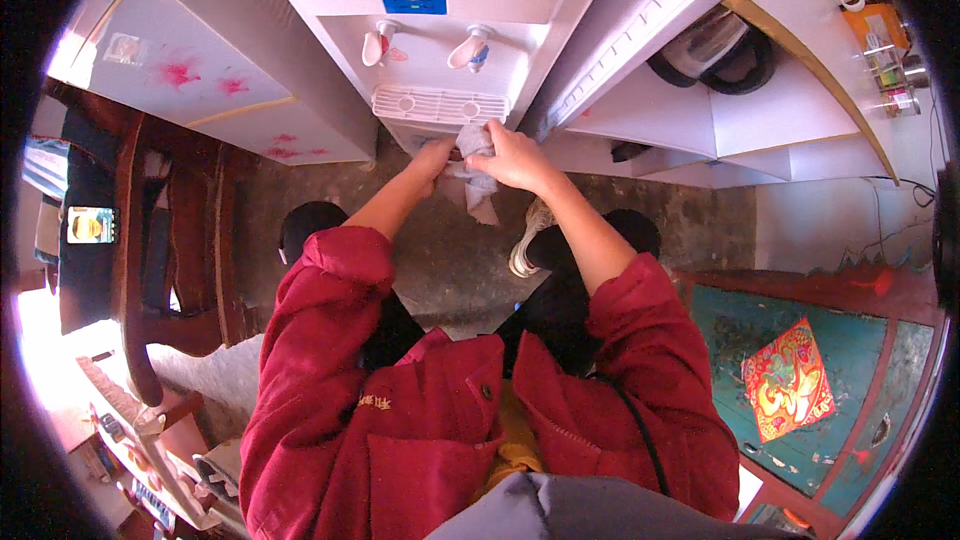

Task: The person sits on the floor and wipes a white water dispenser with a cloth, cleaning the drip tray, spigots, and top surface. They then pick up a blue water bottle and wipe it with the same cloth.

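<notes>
My right hand (514, 156) grips a crumpled pale grey cloth (480, 187), whose lower end hangs down. My left hand (435, 163) is just to the left of the cloth, at the front of a white water dispenser (487, 0). Its fingers are partly hidden, and whether they hold the cloth or touch the dispenser is unclear. Both hands are just below the slotted drip tray (442, 105). Above that tray are two white taps, one with a red part (379, 45) and one with a blue part (472, 51).
A pale cabinet (225, 52) stands left of the dispenser. White shelving (645, 112) on the right holds a dark-and-grey appliance (712, 49). Dark wooden furniture (131, 240) is at the left, and a green and red wooden cabinet (847, 360) at the lower right.
</notes>
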Demonstrator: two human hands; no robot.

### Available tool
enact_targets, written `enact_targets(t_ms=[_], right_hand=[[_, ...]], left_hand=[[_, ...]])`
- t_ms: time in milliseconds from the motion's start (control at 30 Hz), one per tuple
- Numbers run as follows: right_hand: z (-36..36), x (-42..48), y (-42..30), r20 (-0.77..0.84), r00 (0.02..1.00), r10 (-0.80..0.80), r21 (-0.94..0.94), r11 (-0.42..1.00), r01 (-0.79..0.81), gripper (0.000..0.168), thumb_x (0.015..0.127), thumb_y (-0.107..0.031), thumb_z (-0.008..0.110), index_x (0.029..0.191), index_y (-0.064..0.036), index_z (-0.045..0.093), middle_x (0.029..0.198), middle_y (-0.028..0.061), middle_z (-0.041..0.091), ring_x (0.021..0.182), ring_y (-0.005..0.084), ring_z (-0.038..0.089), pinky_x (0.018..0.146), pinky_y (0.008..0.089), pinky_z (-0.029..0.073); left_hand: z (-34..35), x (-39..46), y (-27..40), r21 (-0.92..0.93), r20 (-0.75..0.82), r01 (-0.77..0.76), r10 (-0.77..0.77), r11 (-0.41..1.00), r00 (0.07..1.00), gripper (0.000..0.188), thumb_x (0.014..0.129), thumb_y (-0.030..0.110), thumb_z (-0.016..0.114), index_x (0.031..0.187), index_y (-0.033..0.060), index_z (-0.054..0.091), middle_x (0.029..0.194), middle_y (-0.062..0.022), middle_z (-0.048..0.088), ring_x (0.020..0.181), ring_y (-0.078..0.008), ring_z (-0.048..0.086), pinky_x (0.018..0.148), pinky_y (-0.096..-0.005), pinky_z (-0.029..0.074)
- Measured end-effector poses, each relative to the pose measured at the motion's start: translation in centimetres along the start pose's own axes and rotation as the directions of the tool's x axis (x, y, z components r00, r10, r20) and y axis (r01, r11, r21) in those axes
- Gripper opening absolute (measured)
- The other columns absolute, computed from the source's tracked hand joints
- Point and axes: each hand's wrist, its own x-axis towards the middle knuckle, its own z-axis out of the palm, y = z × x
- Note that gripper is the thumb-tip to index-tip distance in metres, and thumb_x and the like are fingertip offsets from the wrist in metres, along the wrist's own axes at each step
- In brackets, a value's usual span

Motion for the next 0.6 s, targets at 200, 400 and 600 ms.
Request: enact_targets(t_ms=[200, 400, 600], right_hand=[[1.1, 1.1, 0.9, 0.03, 0.989, 0.146, 0.132, 0.98, -0.149, 0.067, 0.09, -0.052, 0.054, 0.12, 0.008, 0.046, 0.101, 0.027, 0.064, 0.08, 0.0353, 0.066, 0.07, 0.0442, 0.052], [1.2, 0.5, -1.9, 0.34, 0.932, 0.123, 0.427, 0.863, -0.27, 0.062, 0.093, -0.056, 0.051, 0.119, 0.0, 0.052, 0.093, 0.0116, 0.064, 0.064, 0.0158, 0.063, 0.054, 0.0307, 0.053], [-0.9, 1.0, 0.7, -0.053, 0.996, 0.075, 0.059, 0.996, -0.072, 0.04, 0.086, -0.042, 0.061, 0.083, -0.003, 0.07, 0.08, 0.0185, 0.068, 0.074, 0.0388, 0.066, 0.07, 0.0458, 0.051]], left_hand=[[4.2, -10.4, 5.0, -0.247, 0.412, -0.019, 0.123, 0.969, 0.903, 0.052, 0.094, 0.04, 0.057, 0.132, 0.0064, 0.046, 0.122, -0.0104, 0.059, 0.111, -0.0224, 0.057, 0.093, -0.0412, 0.047], [-1.6, -9.7, 3.2, -0.046, -0.033, -0.241, 0.239, 0.97, 0.97, 0.043, 0.085, 0.011, 0.066, 0.127, 0.0086, 0.054, 0.101, -0.0089, 0.065, 0.091, -0.0195, 0.064, 0.078, -0.0322, 0.05], [-6.5, -9.4, 7.5, 0.681, -0.368, -0.431, 0.786, 0.592, 0.497, 0.038, 0.077, 0.015, 0.07, 0.112, 0.0009, 0.064, 0.095, -0.0153, 0.068, 0.083, -0.0181, 0.065, 0.073, -0.0314, 0.051]])
